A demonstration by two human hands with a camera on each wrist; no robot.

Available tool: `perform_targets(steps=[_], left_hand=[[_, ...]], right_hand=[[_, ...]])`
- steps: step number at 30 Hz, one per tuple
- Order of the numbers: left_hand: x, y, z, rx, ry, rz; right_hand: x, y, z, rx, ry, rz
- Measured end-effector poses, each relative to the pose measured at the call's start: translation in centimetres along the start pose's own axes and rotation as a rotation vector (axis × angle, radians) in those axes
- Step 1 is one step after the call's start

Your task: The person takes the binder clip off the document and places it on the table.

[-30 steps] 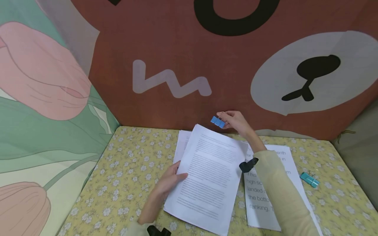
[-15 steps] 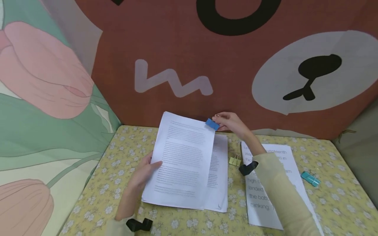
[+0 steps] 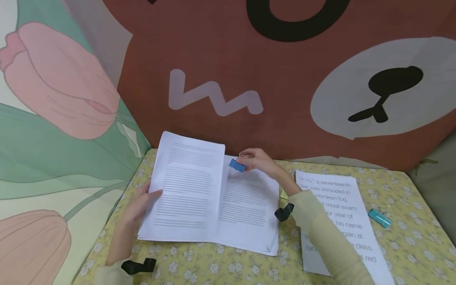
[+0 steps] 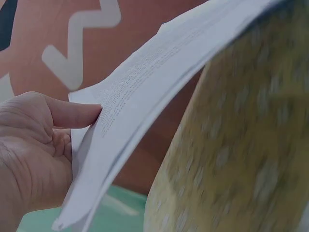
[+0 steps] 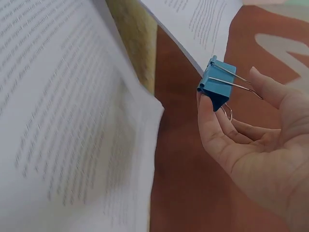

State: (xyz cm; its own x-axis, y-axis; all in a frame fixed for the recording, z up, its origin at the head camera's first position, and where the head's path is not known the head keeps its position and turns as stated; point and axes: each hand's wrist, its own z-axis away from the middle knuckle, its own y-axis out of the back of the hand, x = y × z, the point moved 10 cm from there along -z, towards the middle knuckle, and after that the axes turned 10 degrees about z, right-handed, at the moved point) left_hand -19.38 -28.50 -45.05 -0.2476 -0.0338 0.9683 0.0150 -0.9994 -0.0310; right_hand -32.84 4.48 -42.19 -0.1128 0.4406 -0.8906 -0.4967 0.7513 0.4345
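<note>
My left hand grips the left edge of a stack of printed paper, thumb on the top sheet; the left wrist view shows the stack bending as it is held up. Further right, more printed pages show from beside the held stack. My right hand pinches a blue binder clip by its wire handles, thumb on one side and fingers on the other. In the head view the clip overlaps the top of the right-hand pages. In the right wrist view the blue binder clip has its mouth close to a paper edge.
To the right lies a large-print sheet, partly under the right sleeve. A teal binder clip rests beyond it. A yellow binder clip peeks out behind the right wrist. The flowered tabletop meets an upright printed cloth at the back.
The left hand has carried its paper stack leftward, uncovering the pages on the right. The right hand has moved left and slightly down with the blue binder clip, which earlier overlapped the stack's top right corner.
</note>
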Motion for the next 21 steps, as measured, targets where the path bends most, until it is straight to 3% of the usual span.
perform_targets(steps=[10, 15, 21], left_hand=[[-0.1, 4.5, -0.4, -0.016, 0.026, -0.096], [-0.4, 5.8, -1.2, -0.002, 0.049, -0.157], [-1.1, 7.1, -2.1, 0.027, 0.034, -0.240]], right_hand=[[0.0, -4.9, -1.5, -0.073, -0.007, 0.049], [-0.1, -7.4, -2.0, -0.103, -0.034, 0.087], [-0.4, -10.1, -2.4, -0.148, -0.004, 0.124]])
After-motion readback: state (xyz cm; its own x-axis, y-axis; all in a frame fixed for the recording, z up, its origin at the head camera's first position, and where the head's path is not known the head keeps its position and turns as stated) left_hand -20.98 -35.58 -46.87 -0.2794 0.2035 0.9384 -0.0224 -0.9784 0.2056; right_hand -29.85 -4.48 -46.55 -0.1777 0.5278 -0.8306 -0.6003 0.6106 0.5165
